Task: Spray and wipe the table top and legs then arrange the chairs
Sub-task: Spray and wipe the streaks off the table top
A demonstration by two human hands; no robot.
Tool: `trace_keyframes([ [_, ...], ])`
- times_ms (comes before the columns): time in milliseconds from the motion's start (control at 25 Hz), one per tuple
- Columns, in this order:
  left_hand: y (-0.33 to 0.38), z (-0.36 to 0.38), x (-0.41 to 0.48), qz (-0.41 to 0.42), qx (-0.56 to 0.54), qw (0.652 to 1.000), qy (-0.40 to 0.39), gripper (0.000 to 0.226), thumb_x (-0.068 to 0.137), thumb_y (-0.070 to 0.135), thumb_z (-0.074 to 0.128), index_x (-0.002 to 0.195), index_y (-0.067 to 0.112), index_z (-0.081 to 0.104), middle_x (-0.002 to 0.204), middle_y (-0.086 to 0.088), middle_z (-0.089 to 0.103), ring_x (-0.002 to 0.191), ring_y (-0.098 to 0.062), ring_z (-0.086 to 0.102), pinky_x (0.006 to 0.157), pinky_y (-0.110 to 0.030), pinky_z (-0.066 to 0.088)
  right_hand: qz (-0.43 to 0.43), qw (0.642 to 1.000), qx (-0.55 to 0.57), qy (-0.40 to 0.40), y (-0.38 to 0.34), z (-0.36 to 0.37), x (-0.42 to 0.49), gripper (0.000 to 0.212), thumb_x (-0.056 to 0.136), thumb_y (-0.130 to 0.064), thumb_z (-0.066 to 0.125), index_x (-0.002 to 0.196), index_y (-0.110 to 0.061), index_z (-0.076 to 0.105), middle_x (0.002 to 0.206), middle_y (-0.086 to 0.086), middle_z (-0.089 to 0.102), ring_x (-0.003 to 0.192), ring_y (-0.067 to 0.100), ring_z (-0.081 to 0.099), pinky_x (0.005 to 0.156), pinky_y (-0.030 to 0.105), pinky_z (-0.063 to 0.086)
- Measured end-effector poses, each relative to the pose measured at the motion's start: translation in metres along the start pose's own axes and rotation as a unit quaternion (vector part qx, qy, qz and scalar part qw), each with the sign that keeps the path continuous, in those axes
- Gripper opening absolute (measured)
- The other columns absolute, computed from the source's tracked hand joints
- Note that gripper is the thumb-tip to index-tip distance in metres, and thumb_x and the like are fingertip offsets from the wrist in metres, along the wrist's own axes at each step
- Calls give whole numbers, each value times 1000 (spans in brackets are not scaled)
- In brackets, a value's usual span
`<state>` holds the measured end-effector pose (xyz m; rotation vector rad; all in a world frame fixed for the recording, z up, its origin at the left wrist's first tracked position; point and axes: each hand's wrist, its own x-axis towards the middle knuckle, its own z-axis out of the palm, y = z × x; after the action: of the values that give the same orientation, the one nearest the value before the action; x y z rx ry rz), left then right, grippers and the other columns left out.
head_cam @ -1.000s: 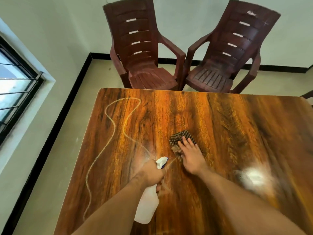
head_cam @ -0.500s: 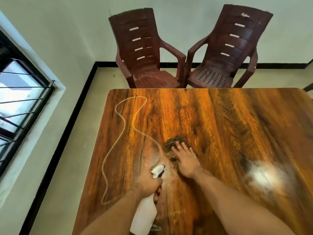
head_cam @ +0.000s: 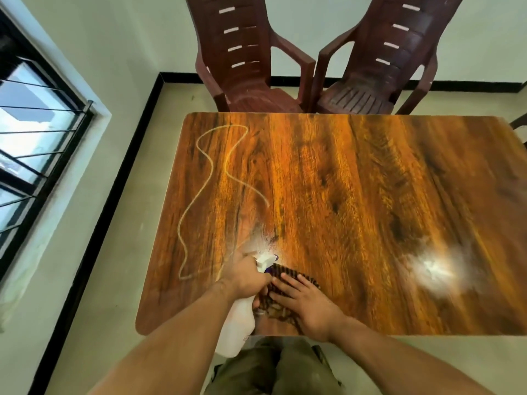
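Observation:
A glossy wood-grain table [head_cam: 370,195] fills the middle of the view. My left hand [head_cam: 245,276] grips a white spray bottle [head_cam: 238,326] with its nozzle pointing over the table near the front edge; a pale mist patch lies just ahead of the nozzle. My right hand [head_cam: 305,300] presses flat, fingers spread, on a dark patterned cloth [head_cam: 281,306] lying on the table top beside the bottle. Two dark red plastic chairs, a left chair [head_cam: 242,61] and a right chair [head_cam: 379,61], stand side by side behind the table's far edge.
A thin pale looping line [head_cam: 211,172] marks the table's left part. A window with bars [head_cam: 31,132] sits in the left wall. A bright glare spot [head_cam: 433,269] shows on the table's right side. Part of another chair [head_cam: 520,126] peeks in at the right edge.
Both hands have drawn back toward the table's front edge; the cloth slid with my right hand. The bottle stays gripped, and fresh mist shows ahead of the nozzle.

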<state>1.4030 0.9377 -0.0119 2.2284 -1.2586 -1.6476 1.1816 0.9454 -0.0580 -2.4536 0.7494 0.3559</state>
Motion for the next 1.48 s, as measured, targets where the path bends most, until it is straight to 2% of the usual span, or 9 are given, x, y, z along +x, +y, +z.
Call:
trace_keyframes([
  [80,-4,7,-14,-18,-12,1000,-12,32,70,41,64,83,11,64,97,-18,74,70,-28,70,70,-41,62,2,1000,5,0,36,2,-29,67,91,-41,24,158,-37,19,163,-16,-10,150,9,-20,118,34,-20],
  [200,-7,22,-40,-35,-52,998,-10,13,94,8,57,82,7,53,88,-23,74,43,-19,60,46,-30,53,230,967,31,104,59,-1,-27,62,100,-24,35,158,-36,19,164,-13,-9,154,15,-10,123,38,-11],
  [280,-11,30,-52,-36,-77,996,2,17,93,4,55,77,3,58,80,-21,73,39,-18,58,45,-28,53,273,954,47,112,26,6,-8,64,100,-21,40,159,-33,17,166,-8,-10,154,17,-12,125,44,-7],
  [480,-27,53,-65,-39,-91,994,54,11,91,8,58,83,1,61,78,-18,75,42,-19,60,52,-37,57,-24,999,-8,-27,-19,31,-40,63,95,-43,33,157,-36,23,166,-11,-5,152,11,-14,123,41,-12],
  [720,-42,75,-92,-55,-128,988,62,10,95,4,58,89,9,51,82,-15,69,43,-22,58,49,-36,53,243,962,31,121,12,36,-56,64,102,-22,41,160,-32,16,162,-9,-14,154,18,-12,124,41,-9],
  [960,-50,82,-98,-55,-86,993,62,17,96,7,59,111,4,53,89,-15,67,41,-16,58,41,-28,50,-40,999,4,8,29,44,-90,63,96,-26,40,156,-37,24,163,-19,-4,152,8,-12,122,34,-13],
  [1120,-58,74,-100,-61,-79,991,87,11,96,14,62,97,8,53,87,-15,66,52,-26,64,50,-38,58,260,951,62,154,34,42,-71,56,103,-24,37,157,-28,25,166,-8,6,155,20,3,125,41,-2],
  [1320,-61,51,-94,-59,-67,993,80,21,97,16,62,115,10,52,95,-11,72,48,-17,62,55,-35,60,180,971,42,152,-9,46,-29,57,105,-30,35,159,-29,16,168,-4,1,155,17,-6,124,38,-9],
  [1480,-62,19,-75,-61,-78,992,82,26,98,20,63,117,12,47,98,-12,69,65,-21,68,61,-35,60,399,887,105,206,-27,18,32,62,104,-29,37,160,-25,12,169,1,-4,155,24,-6,123,43,-6],
])
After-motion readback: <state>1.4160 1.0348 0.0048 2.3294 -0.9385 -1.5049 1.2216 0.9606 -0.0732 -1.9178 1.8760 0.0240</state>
